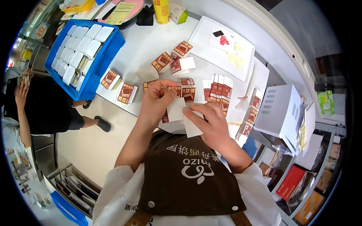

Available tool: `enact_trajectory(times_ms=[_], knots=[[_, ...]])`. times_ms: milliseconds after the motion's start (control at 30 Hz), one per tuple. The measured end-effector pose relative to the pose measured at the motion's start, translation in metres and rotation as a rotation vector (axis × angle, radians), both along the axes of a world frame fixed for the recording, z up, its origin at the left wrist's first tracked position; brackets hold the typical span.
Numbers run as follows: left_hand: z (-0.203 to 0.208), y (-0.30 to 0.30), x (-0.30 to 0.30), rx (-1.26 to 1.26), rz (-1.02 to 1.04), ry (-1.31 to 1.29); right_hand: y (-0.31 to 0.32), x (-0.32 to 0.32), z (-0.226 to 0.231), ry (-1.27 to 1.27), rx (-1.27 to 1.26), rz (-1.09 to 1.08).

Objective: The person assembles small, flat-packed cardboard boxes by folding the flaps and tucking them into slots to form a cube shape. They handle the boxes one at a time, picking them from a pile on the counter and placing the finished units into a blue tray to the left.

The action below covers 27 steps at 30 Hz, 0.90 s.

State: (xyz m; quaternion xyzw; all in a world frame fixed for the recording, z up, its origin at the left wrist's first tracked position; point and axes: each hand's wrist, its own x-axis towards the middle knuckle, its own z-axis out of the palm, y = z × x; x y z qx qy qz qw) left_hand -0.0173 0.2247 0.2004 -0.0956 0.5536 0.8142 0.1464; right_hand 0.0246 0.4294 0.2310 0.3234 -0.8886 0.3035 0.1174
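Note:
In front of my apron, both hands work on a cardboard sleeve [175, 110] whose plain white side faces up; a brown printed strip shows at its left. My left hand [157, 98] pinches the sleeve's upper left part between thumb and fingers. At its right, my right hand [211, 119] grips a white flap, with the thumb and index finger on the edge. Just beyond stand several folded brown printed sleeves [162, 62], open at their ends. A fanned stack of flat sleeves [221, 88] lies to the right of them.
A blue crate [101, 64] of white-lidded containers stands left, near two sleeved boxes [126, 93]. A white tray [200, 33] lies far right, and a yellow cup [161, 12] stands at the back. Rightward is a white machine [274, 109]. Another person [41, 101] stands at left.

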Motion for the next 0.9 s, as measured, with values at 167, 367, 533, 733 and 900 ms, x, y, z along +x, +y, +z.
enact_trajectory(times_ms=[167,367,533,733,900], knots=[[0.000,-0.001,0.004,-0.032,-0.014,-0.014,0.000,0.002,-0.002,0.055,0.012,0.032],[0.013,0.011,0.007,-0.284,-0.082,0.071,0.002,0.003,-0.002,0.030,0.033,-0.051],[0.013,0.015,0.004,-0.405,-0.085,0.094,0.001,0.014,-0.015,0.020,0.044,-0.105],[0.006,0.009,-0.004,-0.489,-0.151,0.082,0.000,0.023,-0.025,0.040,0.093,-0.097],[0.001,0.006,-0.005,-0.532,-0.242,0.063,0.001,0.024,-0.031,0.071,0.143,-0.065]])
